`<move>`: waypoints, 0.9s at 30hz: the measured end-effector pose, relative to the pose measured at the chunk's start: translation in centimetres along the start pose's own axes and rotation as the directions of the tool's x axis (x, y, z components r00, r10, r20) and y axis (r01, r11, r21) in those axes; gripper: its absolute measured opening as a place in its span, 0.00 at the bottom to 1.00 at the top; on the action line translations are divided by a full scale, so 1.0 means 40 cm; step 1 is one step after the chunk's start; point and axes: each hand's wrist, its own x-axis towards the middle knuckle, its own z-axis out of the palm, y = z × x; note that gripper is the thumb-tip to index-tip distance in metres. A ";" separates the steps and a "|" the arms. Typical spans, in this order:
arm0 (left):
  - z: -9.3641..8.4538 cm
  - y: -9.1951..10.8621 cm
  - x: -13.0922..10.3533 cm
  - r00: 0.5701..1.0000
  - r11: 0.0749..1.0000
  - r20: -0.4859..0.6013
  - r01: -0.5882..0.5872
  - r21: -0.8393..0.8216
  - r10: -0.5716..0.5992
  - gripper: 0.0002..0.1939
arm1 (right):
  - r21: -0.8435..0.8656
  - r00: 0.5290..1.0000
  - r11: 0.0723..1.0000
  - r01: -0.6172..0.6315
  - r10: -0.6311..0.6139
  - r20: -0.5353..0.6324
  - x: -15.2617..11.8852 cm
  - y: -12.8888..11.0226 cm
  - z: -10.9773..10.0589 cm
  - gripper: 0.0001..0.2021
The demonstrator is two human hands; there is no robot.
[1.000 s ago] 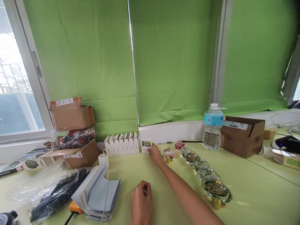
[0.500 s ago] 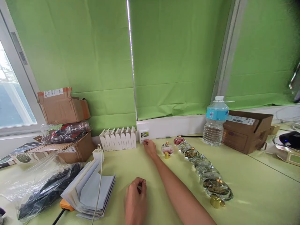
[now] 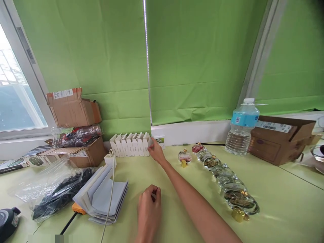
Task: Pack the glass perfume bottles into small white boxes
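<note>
table (image 3: 283, 192) bears white boxes (image 3: 130, 147) left of right hand (image 3: 157, 152).

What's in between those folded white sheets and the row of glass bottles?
In the head view, the person's left hand and right forearm come between the white sheets and the glass bottles.

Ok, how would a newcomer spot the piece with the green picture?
Follow the gap between the green blinds down. Right of the white boxes, partly behind the right hand, stands the white piece; unlike the boxes' visible sides, it shows a green picture.
</note>
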 end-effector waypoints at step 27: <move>-0.015 -0.022 0.014 0.986 0.985 -0.165 -0.028 -0.171 -0.001 0.23 | -0.236 0.985 0.957 0.169 -0.157 0.067 -0.170 -0.154 -0.127 0.11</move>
